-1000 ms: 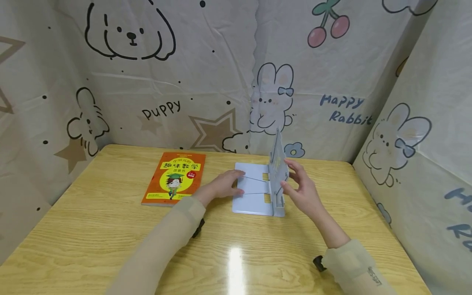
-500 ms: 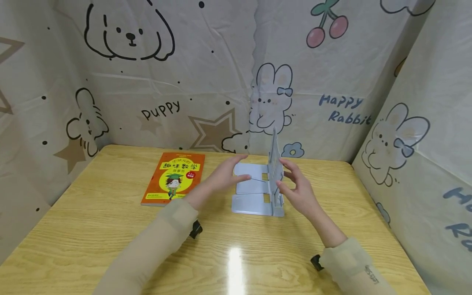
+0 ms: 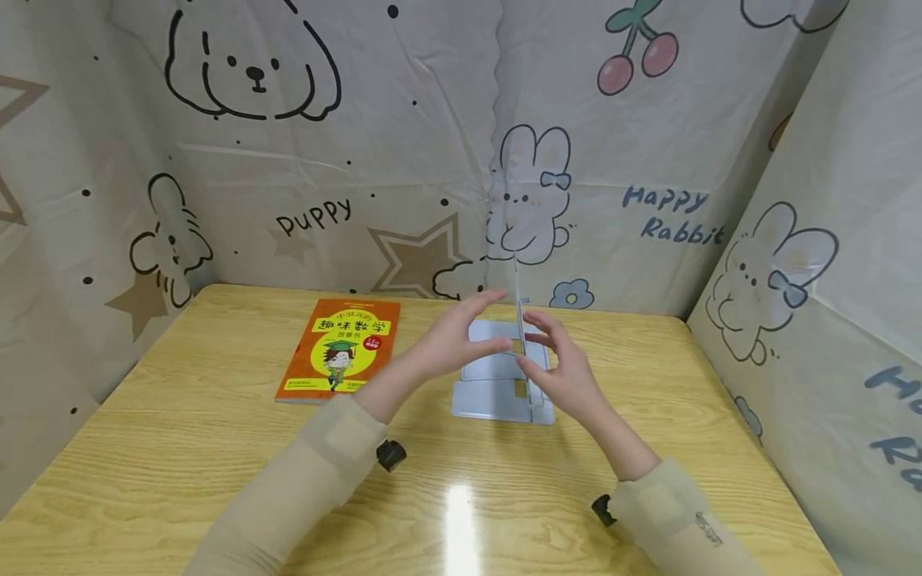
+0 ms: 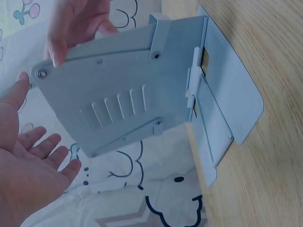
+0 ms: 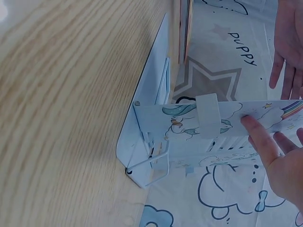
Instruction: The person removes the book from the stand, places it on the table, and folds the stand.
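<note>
A pale blue-grey metal book stand has its flat base on the table and its slotted back panel raised nearly upright. My right hand touches the panel's cartoon-printed face from the right, fingers extended. Across from it, my left hand hovers over the base, its fingers spread. The left wrist view shows the left hand beside the panel's outer end, apart from it, holding nothing. Wire legs lie by the base.
An orange book with a cartoon child on its cover lies flat on the wooden table, left of the stand. Printed cloth hangs behind the table and along both sides.
My left hand has lifted from the base and moved toward the panel, fingers spreading. The right hand has moved left as the panel swung left; the left wire leg went down.
</note>
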The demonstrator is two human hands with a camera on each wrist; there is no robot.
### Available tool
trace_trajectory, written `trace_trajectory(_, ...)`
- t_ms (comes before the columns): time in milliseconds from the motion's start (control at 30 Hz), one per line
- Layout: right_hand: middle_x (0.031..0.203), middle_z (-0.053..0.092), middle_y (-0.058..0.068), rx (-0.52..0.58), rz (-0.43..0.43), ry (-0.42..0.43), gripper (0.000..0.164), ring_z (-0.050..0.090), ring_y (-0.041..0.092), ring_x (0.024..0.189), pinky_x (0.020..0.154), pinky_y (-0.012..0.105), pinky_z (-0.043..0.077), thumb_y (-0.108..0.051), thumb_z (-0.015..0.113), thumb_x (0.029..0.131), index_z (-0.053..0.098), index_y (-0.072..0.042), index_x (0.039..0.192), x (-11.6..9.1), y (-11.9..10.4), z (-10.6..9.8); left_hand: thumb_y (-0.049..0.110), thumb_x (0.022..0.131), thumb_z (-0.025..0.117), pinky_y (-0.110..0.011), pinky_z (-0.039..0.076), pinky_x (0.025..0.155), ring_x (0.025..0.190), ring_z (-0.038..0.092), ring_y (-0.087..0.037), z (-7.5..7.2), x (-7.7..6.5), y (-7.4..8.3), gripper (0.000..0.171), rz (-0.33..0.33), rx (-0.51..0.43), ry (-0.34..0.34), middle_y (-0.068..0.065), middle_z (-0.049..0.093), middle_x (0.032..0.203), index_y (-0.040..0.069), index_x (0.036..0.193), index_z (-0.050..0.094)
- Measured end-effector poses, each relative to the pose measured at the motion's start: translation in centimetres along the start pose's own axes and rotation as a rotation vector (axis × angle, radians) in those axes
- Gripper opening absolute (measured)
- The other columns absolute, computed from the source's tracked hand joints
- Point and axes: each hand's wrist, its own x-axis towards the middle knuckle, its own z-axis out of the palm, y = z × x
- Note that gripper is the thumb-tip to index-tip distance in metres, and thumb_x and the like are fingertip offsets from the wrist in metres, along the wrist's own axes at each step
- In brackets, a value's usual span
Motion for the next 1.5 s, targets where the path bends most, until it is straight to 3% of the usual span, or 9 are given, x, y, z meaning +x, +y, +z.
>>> trace_trajectory(233,0.134,0.041,0.012,-0.031,0.004,-0.005,0.052,0.049,0.036,0.112,0.062,0.028,0.054,-0.013,0.061,0.084,0.038,-0.006,0.13,0.2,-0.6,0.7,0.051,0.077,0.06,-0.048,0.026,0.103,0.135,0.019,-0.016,0.4,-0.4,0.3,0.074,0.048,0.024,0.004,0.005,0.024,0.146,0.028,0.139,0.027)
trace_trajectory(400,0.13,0.046,0.012,-0.05,-0.021,0.005,0.048,0.05,0.036,0.11,0.06,0.025,0.054,-0.009,0.063,0.081,0.043,-0.004,0.125,0.2,-0.9,1.0,0.04,0.082,0.06,-0.043,0.027,0.105,0.133,0.023,-0.015,1.1,-0.6,0.0,0.065,0.116,0.051,0.019,0.006,0.024,0.146,0.021,0.137,0.033)
trace_trajectory(567,0.129,0.047,0.011,-0.051,-0.043,0.016,0.047,0.051,0.034,0.11,0.06,0.025,0.054,-0.011,0.063,0.081,0.045,-0.004,0.124,0.3,-0.5,1.3,0.036,0.083,0.059,-0.04,0.029,0.104,0.132,0.026,-0.016,1.5,-0.8,-0.2,0.061,0.131,0.046,0.041,0.006,0.023,0.146,0.018,0.137,0.036)
trace_trajectory(767,0.131,0.045,0.004,-0.013,0.012,-0.033,0.051,0.049,0.028,0.115,0.068,0.025,0.053,-0.019,0.065,0.081,0.043,-0.012,0.127,0.2,1.0,1.4,0.035,0.083,0.059,-0.038,0.03,0.104,0.132,0.027,-0.016,1.4,-1.1,-0.6,0.061,0.139,0.053,0.055,0.004,0.024,0.146,0.018,0.137,0.036)
trace_trajectory(867,0.132,0.044,0.009,0.001,0.047,-0.062,0.051,0.047,0.031,0.116,0.075,0.03,0.052,-0.014,0.063,0.082,0.042,-0.007,0.128,-0.2,0.3,0.8,0.034,0.082,0.059,-0.038,0.03,0.104,0.132,0.026,-0.016,1.5,-1.3,-1.1,0.062,0.141,0.019,0.062,0.005,0.024,0.146,0.017,0.137,0.035)
trace_trajectory(1167,0.127,0.047,0.014,0.101,0.138,0.009,0.042,0.048,0.035,0.114,0.072,0.028,0.053,-0.014,0.056,0.087,0.043,-0.001,0.125,-0.6,2.8,-1.1,0.029,0.079,0.064,-0.031,0.035,0.101,0.129,0.031,-0.014,1.3,-1.9,-2.4,0.066,0.108,-0.121,0.092,0.006,0.028,0.144,0.013,0.137,0.036)
trace_trajectory(1367,0.124,0.049,0.013,0.028,0.181,0.038,0.044,0.052,0.029,0.108,0.071,0.031,0.053,-0.024,0.056,0.087,0.045,-0.004,0.125,-0.3,6.0,-1.7,0.028,0.077,0.067,-0.03,0.033,0.101,0.129,0.032,-0.013,0.9,-2.5,-3.2,0.069,0.045,-0.207,0.077,0.006,0.028,0.144,0.012,0.136,0.037)
trace_trajectory(1500,0.12,0.051,0.013,-0.048,0.217,0.035,0.041,0.055,0.029,0.103,0.068,0.031,0.054,-0.022,0.056,0.087,0.047,-0.005,0.123,-0.2,7.1,-1.9,0.027,0.076,0.069,-0.03,0.032,0.102,0.129,0.032,-0.012,0.5,-3.0,-3.7,0.069,0.009,-0.26,0.068,0.006,0.029,0.143,0.011,0.135,0.038)
